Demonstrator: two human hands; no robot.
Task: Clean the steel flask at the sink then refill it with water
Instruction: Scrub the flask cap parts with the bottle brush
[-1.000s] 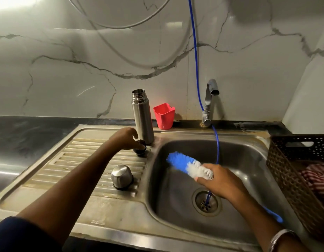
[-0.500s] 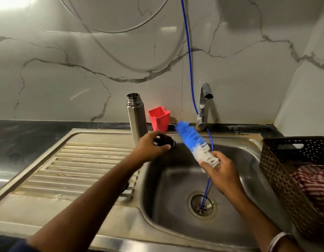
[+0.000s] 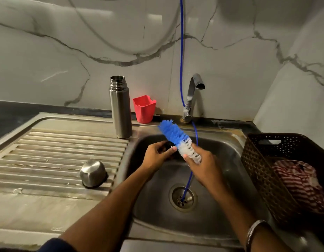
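Head view, draining board: ribbed steel surface left of the basin; a domed steel cup sits upside down on it near the basin edge.
Steel flask: stands upright and uncapped at the back of the draining board, at the corner by the basin, touched by neither hand.
Red cup: just right of the flask, against the marble wall.
Left hand: over the left part of the basin, fingers curled shut around a small dark stopper, which is mostly hidden by the fingers.
Bottle brush: blue bristles at the tip, white ones nearer the grip; it slants up and to the left, its bristles right beside the stopper.
Right hand: closed around the brush at the white bristles, thumb pressed along them; a metal bangle sits on the wrist.
Sink: steel basin below both hands, with a round drain in the bottom.
Blue tube: runs down the wall, past the tap, into the drain.
Tap: at the back rim; no water can be seen running.
Basket: dark woven one at the right, holding a red-and-white striped cloth.
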